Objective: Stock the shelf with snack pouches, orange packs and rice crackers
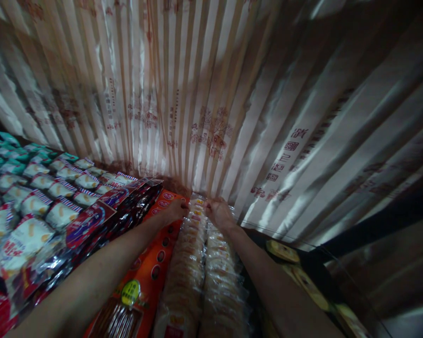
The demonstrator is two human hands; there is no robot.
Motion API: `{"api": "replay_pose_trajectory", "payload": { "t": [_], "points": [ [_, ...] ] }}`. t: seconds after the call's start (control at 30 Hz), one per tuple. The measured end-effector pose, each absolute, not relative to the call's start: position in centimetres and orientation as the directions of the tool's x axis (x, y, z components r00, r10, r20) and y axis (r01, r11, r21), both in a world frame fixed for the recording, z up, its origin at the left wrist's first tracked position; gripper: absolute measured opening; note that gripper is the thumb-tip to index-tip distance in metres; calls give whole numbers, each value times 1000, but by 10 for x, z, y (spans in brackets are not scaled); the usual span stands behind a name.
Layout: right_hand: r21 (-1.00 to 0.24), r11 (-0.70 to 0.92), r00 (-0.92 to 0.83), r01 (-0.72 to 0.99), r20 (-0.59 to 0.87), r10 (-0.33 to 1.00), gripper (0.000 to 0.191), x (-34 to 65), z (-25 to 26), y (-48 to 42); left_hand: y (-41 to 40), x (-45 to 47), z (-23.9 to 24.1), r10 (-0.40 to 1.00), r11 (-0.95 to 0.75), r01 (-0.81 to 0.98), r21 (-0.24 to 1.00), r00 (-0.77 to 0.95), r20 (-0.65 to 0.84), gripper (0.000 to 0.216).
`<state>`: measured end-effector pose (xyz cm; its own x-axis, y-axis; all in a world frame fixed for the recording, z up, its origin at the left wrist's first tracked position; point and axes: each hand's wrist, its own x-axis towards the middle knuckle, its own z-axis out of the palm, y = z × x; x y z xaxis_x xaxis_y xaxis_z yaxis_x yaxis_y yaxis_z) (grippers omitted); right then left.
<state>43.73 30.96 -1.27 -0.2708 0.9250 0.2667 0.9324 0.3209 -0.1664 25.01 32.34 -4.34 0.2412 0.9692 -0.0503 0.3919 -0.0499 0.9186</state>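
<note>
Both my arms reach far forward over a shelf of packaged snacks. My left hand (174,210) and my right hand (216,211) grip the far end of two long clear packs of round biscuits (200,267), which lie side by side lengthwise toward me. The hands sit close together at the back of the shelf, against a striped cream-and-tan sheet (211,94) with red print. Fingers of both hands curl over the pack ends.
Orange snack boxes (151,267) lie left of the biscuits, then dark red bags (102,218) and rows of white snack bags (38,197) and teal bags (3,155). Round yellow packs (284,251) sit lower right beside a dark shelf edge.
</note>
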Motion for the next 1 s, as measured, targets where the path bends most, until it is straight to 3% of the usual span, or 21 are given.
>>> {"api": "replay_pose_trajectory", "payload": {
  "t": [0.17, 0.33, 0.67, 0.83, 1.0],
  "points": [
    [-182, 405, -330, 896, 336, 882, 18, 442, -10, 304, 325, 255, -47, 980, -68, 393, 917, 198, -12, 7],
    [-170, 517, -465, 839, 269, 843, 16, 446, -4, 296, 326, 258, -52, 990, -66, 398, 915, 142, 10, 5],
    [-145, 460, -414, 876, 264, 871, 16, 433, -2, 291, 315, 247, -42, 996, -6, 433, 901, 87, -35, 3],
    [-156, 395, -360, 905, 213, 909, 16, 431, 1, 287, 300, 235, -32, 954, 1, 417, 909, 272, -127, 18],
    [-154, 380, -347, 912, 205, 915, 17, 429, 3, 286, 298, 232, -31, 894, -34, 385, 922, 425, -144, 16]
  ]
}}
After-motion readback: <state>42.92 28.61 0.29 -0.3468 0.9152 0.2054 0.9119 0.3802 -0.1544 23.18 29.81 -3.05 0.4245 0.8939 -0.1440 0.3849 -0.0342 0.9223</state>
